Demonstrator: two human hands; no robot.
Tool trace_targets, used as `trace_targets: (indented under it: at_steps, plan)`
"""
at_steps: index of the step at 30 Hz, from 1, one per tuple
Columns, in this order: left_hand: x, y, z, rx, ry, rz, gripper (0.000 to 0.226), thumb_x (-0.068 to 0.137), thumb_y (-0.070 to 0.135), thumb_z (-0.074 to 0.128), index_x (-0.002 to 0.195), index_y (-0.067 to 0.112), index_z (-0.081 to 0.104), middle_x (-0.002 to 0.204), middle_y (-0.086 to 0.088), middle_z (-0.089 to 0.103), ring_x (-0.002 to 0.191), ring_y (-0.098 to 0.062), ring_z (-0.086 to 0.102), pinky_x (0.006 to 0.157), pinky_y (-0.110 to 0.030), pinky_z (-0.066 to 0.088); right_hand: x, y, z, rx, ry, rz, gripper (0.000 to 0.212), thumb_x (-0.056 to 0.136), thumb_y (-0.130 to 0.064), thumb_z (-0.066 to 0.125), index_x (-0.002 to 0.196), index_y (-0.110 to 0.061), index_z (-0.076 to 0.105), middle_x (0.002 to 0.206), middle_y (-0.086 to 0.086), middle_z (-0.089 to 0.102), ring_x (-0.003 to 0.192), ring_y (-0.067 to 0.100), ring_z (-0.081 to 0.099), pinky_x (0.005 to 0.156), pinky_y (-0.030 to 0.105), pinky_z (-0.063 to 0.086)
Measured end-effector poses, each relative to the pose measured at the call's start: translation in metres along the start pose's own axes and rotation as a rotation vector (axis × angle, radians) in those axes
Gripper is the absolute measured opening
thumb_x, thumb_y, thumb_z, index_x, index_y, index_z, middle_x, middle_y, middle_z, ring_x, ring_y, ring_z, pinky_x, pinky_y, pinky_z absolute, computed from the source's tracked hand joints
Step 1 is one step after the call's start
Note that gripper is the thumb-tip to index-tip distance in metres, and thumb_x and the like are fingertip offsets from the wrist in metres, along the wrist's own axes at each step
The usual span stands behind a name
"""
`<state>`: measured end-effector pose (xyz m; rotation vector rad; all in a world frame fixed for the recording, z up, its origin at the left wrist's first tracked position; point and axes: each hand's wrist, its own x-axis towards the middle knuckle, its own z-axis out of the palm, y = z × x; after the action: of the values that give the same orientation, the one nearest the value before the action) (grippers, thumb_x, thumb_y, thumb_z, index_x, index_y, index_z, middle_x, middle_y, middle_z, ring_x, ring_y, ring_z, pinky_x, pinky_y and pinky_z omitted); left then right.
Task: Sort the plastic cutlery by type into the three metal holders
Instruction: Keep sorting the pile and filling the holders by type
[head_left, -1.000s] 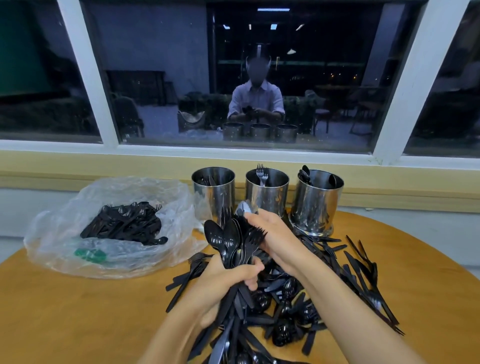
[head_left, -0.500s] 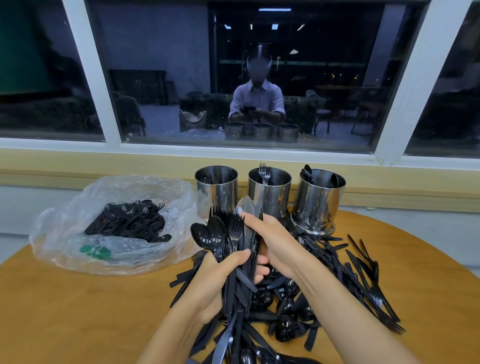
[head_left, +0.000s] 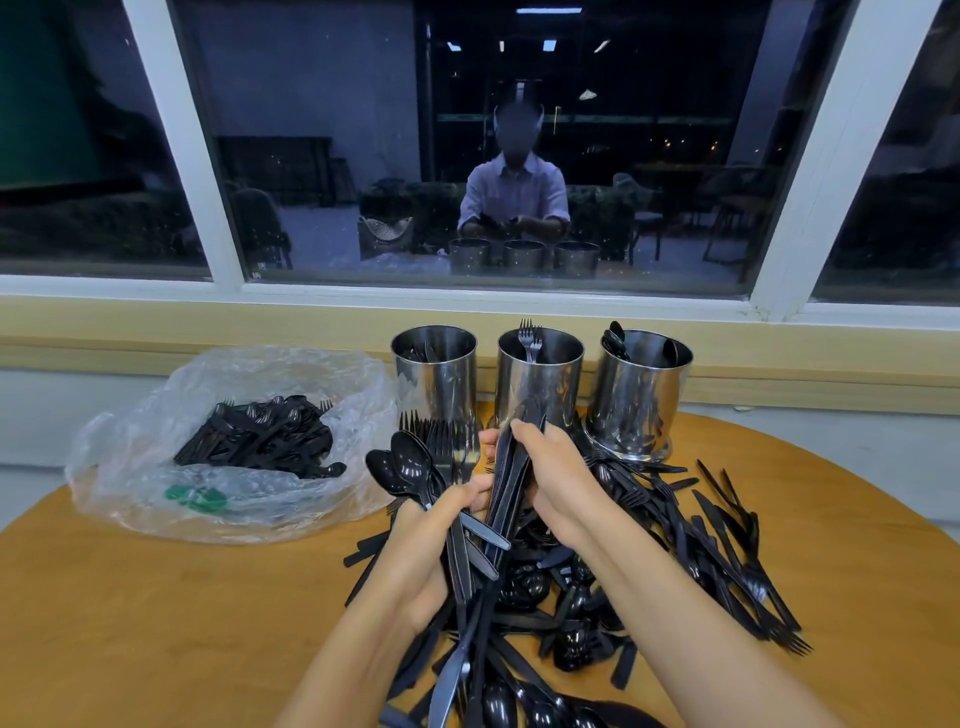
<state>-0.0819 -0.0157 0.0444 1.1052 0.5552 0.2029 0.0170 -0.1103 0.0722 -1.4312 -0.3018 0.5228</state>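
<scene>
Two hands meet just before the middle shiny cylindrical metal holder (head_left: 540, 382): the left hand (head_left: 426, 551) clenches a fan of black plastic spoons and forks (head_left: 413, 462), the right hand (head_left: 558, 480) grips several black plastic knives (head_left: 511, 480).

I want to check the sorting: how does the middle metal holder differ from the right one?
The middle holder has fork tines standing above its rim; the right holder has spoon bowls leaning at its left rim. The middle holder's base is hidden behind a bundle of knives; the right holder's flared base shows. Both are upright shiny metal cylinders.
</scene>
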Motion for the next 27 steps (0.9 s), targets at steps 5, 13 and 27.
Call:
trace_targets:
  at_steps: [5,13,27]
  plan:
    - [0.0,0.004,0.006,-0.104,-0.059,-0.017,0.03,0.082,0.017,0.07,0.108,0.002,0.071,0.106,-0.013,0.074,0.101,-0.025,0.071,0.092,-0.047,0.054,0.01,0.006,-0.004,0.193,0.059,0.018,0.031,0.104,-0.016,0.036,0.118,0.005,0.055,0.092,0.011,0.069,0.076,0.015,0.069,0.07,0.03,0.059]
    - [0.018,0.014,-0.004,-0.396,0.016,0.037,0.017,0.096,0.008,0.055,0.106,-0.005,0.062,0.103,-0.019,0.073,0.089,-0.027,0.074,0.077,-0.039,0.058,0.039,0.006,-0.019,0.529,0.223,-0.065,0.015,0.102,-0.018,0.049,0.089,-0.012,0.043,0.06,-0.002,0.041,0.043,0.007,0.03,0.04,0.019,0.029]
    - [0.098,0.057,-0.051,-0.124,0.098,0.21,0.019,0.093,0.022,0.062,0.081,0.01,0.055,0.052,0.0,0.033,0.039,-0.011,0.037,0.064,-0.034,0.037,0.206,-0.109,0.069,0.231,0.184,-0.574,0.031,0.102,-0.024,0.048,0.075,-0.015,0.037,0.056,-0.003,0.034,0.044,0.008,0.029,0.044,0.023,0.028]
